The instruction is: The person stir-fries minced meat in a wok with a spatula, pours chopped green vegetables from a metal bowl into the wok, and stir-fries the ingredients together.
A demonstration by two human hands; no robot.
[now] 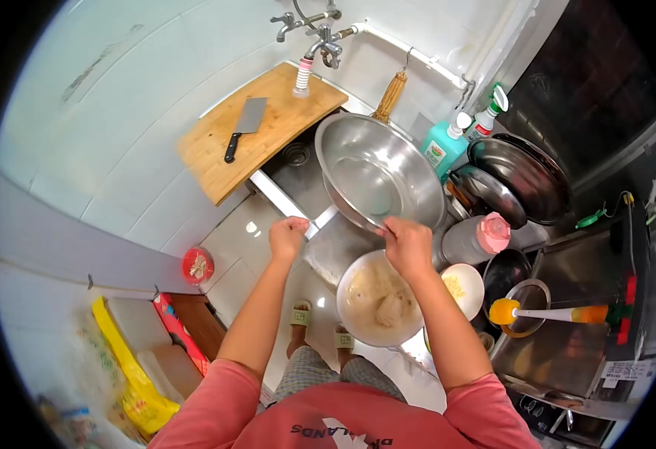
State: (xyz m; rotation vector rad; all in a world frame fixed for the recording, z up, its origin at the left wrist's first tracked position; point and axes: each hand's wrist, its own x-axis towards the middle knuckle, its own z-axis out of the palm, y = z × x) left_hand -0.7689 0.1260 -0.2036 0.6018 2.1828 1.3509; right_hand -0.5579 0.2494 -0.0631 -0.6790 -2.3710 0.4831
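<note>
My right hand point(409, 243) is closed on the near rim of a large stainless steel basin point(365, 168), which is tilted over the sink. Its shiny inside faces up and looks wet. My left hand point(288, 238) is a fist beside the sink's front left edge point(275, 196), apart from the basin; nothing shows sticking out of it. Below my right wrist stands a white bowl point(349, 288) of cloudy, pale brown liquid with a soft lump in it. A smaller white bowl point(474, 283) with yellowish bits is partly hidden by my right forearm.
A cleaver point(251, 116) lies on a wooden cutting board point(215, 161) across the sink's left side. Taps point(319, 37) jut from the wall. At right are a teal pump bottle point(441, 148), pans point(522, 176), a pink-lidded jug point(462, 241) and an orange-headed brush point(552, 314).
</note>
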